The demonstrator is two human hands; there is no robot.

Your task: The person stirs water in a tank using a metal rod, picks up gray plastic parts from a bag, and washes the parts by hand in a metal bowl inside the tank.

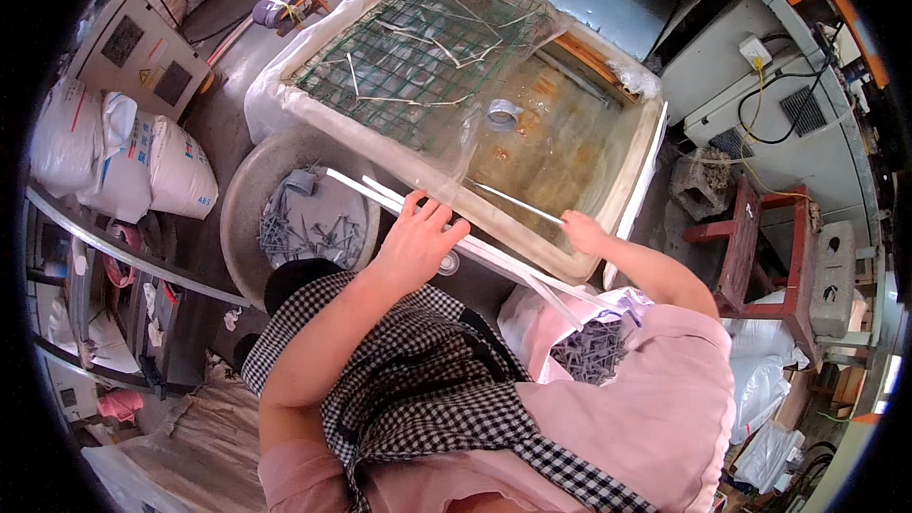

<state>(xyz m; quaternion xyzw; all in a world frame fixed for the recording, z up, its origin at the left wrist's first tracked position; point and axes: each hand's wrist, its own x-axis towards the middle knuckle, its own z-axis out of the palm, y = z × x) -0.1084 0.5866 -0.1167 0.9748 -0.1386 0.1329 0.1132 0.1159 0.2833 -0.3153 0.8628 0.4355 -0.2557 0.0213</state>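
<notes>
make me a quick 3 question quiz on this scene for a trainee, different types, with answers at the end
1. Which hand grips the thin white stick?
2. True or false: the green wire grid is on the left side of the tank.
3. The small pieces in the round tub are: a) red b) grey c) green

Key: 1. the right hand; 2. true; 3. b
</notes>
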